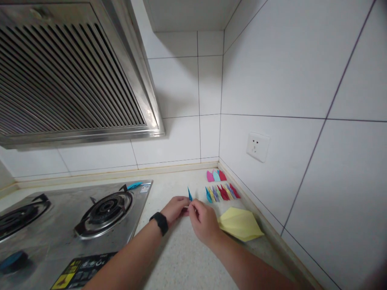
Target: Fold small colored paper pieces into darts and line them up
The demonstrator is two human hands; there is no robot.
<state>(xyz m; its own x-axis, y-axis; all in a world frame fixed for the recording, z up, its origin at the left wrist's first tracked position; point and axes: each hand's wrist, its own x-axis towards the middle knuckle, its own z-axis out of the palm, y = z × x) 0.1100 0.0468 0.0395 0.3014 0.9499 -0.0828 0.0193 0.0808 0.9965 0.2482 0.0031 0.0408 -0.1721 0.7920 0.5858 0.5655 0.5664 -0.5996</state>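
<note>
My left hand [176, 209], with a black watch [159, 224] on its wrist, is closed on a small blue folded paper piece [189, 193]. The paper's pointed tip sticks up between my hands. My right hand [202, 219] meets the left at the base of this piece, thumb and fingers pinched together on it; its lower part is hidden by my fingers. To the right lies a row of several small folded papers [223, 192] in blue, yellow, purple, green and red. Behind that row sit pink, light blue and red folded pieces [217, 175].
Beside my right wrist lies a larger yellow folded paper [242, 224] on the pale counter [184, 253]. A steel gas stove [60, 225] is on the left, with a blue paper piece [134, 185] near its back corner. A range hood [75, 80] hangs above; tiled walls border the corner.
</note>
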